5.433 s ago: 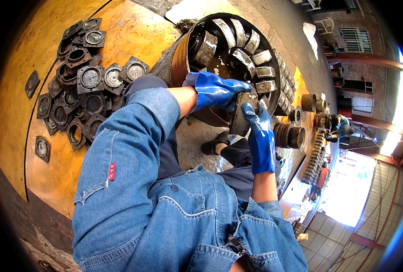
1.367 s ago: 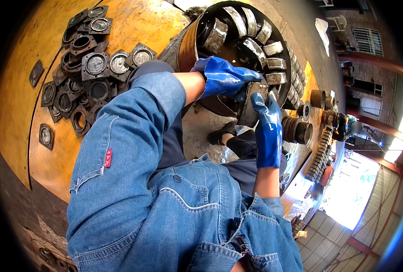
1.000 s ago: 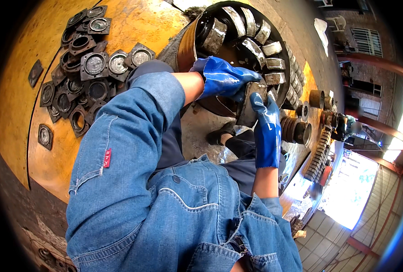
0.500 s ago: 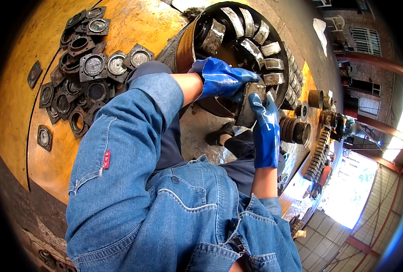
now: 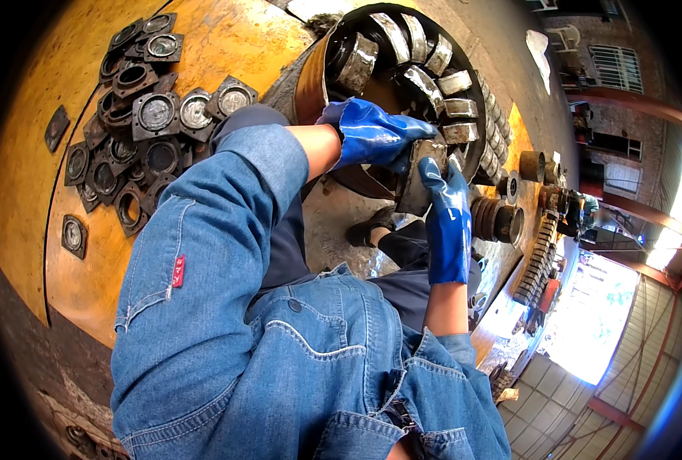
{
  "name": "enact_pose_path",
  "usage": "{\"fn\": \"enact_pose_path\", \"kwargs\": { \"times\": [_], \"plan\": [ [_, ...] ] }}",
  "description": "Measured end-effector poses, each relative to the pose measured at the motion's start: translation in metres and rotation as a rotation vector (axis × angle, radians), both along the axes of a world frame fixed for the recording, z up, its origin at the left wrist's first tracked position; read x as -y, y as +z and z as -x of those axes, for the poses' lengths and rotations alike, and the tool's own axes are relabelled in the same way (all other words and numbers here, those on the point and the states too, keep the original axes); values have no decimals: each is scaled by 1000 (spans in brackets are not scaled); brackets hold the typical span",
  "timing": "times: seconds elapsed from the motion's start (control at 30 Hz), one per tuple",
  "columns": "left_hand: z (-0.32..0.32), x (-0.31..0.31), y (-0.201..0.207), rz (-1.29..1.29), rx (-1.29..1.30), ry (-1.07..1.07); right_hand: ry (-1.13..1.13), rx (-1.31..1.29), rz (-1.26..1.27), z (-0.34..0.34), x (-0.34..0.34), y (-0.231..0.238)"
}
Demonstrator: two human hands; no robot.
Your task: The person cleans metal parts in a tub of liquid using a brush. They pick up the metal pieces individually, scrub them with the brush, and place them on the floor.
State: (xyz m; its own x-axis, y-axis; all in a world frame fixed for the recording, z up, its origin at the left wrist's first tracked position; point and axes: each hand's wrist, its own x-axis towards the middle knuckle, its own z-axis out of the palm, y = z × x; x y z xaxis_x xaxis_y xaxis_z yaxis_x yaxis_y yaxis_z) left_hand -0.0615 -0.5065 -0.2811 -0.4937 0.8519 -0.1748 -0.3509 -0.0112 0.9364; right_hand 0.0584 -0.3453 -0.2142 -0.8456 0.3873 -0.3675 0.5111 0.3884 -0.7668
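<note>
Both my hands wear long blue rubber gloves and are closed on one dark, greasy metal block [image 5: 412,190] with a flat face. My left hand [image 5: 375,136] grips its far end, reaching across from the left. My right hand [image 5: 446,207] holds its right side, with the thumb and fingers against the face. The block is tilted over the near rim of a round metal drum [image 5: 311,84]. Inside the drum stand several thick, wet-looking metal pieces [image 5: 356,65], set around the wall. The left glove covers part of the drum's near side.
A heap of square dark flanges with round centres [image 5: 155,113] lies on the yellow metal surface [image 5: 226,38] at left. Right of the drum are stacked ring pieces [image 5: 494,220] and a row of metal parts [image 5: 538,261]. A shoe [image 5: 368,230] shows below the drum.
The view has shifted very slightly. My hands keep the same hold on the metal block, with no clear movement.
</note>
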Motion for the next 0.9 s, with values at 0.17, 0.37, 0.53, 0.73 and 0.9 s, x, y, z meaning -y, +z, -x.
{"fn": "enact_pose_path", "kwargs": {
  "times": [0.17,0.37,0.53,0.73,0.9],
  "plan": [
    [-9,-6,-1,-83,23,57,-22,-71,-53,-8,-2,-4],
    [-15,-22,-11,31,-303,68,-8,-239,-185,-17,-30,-36],
    [-15,-52,-27,-58,219,11,-14,-505,70,-27,-54,-98],
    [-25,-58,-45,-71,448,232,58,-655,-41,-51,-36,-55],
    [-24,-61,-52,-9,539,282,121,-514,66,-52,-59,-58]
  ]
}}
